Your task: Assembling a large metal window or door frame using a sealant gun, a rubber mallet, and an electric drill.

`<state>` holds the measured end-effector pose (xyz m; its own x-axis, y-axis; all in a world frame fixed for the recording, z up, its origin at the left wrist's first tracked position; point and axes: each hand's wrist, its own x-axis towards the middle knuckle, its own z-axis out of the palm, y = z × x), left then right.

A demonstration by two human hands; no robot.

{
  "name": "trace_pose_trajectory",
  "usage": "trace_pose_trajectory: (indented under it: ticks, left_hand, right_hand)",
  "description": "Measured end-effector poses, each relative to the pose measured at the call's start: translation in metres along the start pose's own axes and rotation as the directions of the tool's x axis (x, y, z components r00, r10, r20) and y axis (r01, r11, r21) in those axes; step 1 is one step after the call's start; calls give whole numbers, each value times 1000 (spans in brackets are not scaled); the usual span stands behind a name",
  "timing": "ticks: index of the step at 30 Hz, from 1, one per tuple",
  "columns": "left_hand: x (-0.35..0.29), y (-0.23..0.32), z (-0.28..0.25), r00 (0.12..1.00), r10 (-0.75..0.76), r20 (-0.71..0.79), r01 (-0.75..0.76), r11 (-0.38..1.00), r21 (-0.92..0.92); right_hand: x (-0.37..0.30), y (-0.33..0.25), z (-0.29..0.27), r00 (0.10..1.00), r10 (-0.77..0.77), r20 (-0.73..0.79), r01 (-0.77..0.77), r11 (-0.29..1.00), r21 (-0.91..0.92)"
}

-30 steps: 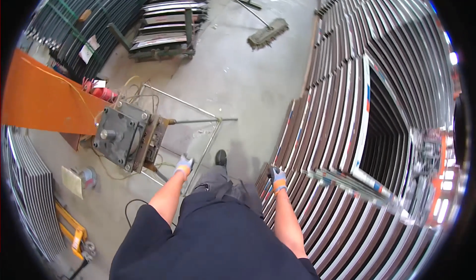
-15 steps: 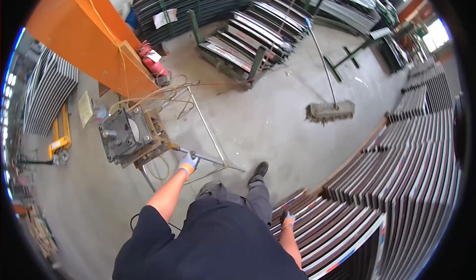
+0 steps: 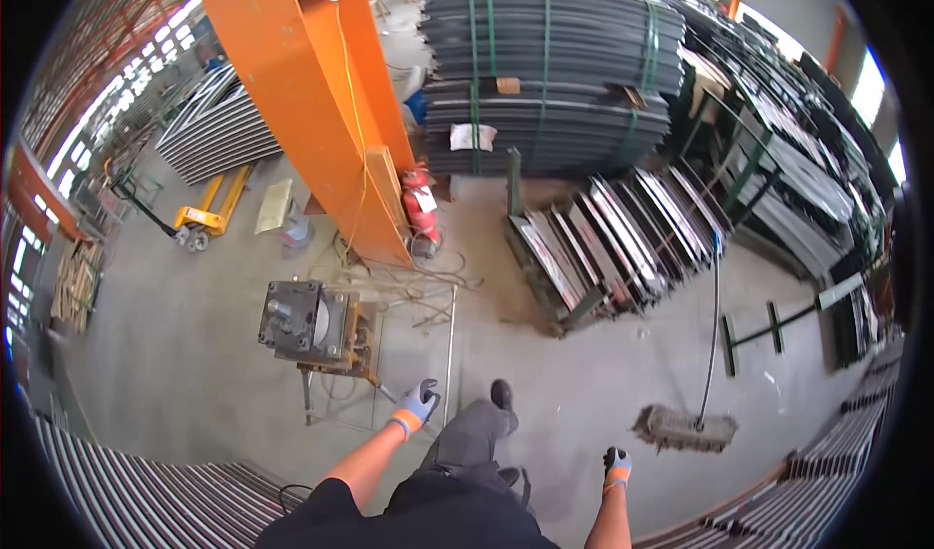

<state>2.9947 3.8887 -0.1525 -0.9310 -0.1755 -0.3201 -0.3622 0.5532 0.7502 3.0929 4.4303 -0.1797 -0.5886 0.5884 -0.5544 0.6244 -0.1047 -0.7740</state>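
Note:
My left hand (image 3: 418,403), in a grey glove with an orange cuff, reaches forward beside a low metal machine (image 3: 309,325). Its fingers are curved and apart, with nothing visible in them. The machine's dark block and round disc sit on a rusty base with thin legs. A bar (image 3: 385,391) sticks out of it toward this hand, and whether they touch is hard to tell. Out to my right, my gloved right hand (image 3: 617,464) hangs over the floor with fingers curled in. No object shows in it. The push broom (image 3: 686,428) is the thing nearest to it.
A metal floor frame (image 3: 450,354) and loose hoses lie by the machine. An orange column (image 3: 311,111) and fire extinguisher (image 3: 420,204) stand beyond. A rack of panels (image 3: 613,243) is ahead. Stacked profiles line the lower left (image 3: 165,495) and lower right (image 3: 827,491). A yellow pallet jack (image 3: 216,209) stands left.
My view has swung upward, showing more of the hall. My left hand has loosened from the machine's bar. The right hand has come off the stacked profiles and hangs free.

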Motion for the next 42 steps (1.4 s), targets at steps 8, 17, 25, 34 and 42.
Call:
trace_pose_trajectory:
  ticks: [8, 17, 25, 34, 42]
  left_hand:
    - [187, 208, -124, 946, 217, -242, -128, 933, 336]
    - [352, 405, -401, 384, 775, -502, -133, 585, 800]
    - [421, 556, -587, 272, 894, -355, 342, 256, 904]
    - [486, 644, -665, 417, 889, -189, 482, -40, 875]
    - [467, 654, -670, 563, 812, -154, 483, -171, 859]
  right_hand:
    - [128, -189, 219, 883, -343, 320, 359, 933, 9]
    - [205, -371, 462, 693, -350, 630, 416, 908, 48]
    - [162, -621, 694, 257, -611, 749, 752, 613, 242]
    - [33, -983, 935, -125, -845, 521, 739, 271, 617]
    - [-141, -1176, 1080, -238, -959, 156, 685, -52, 726]
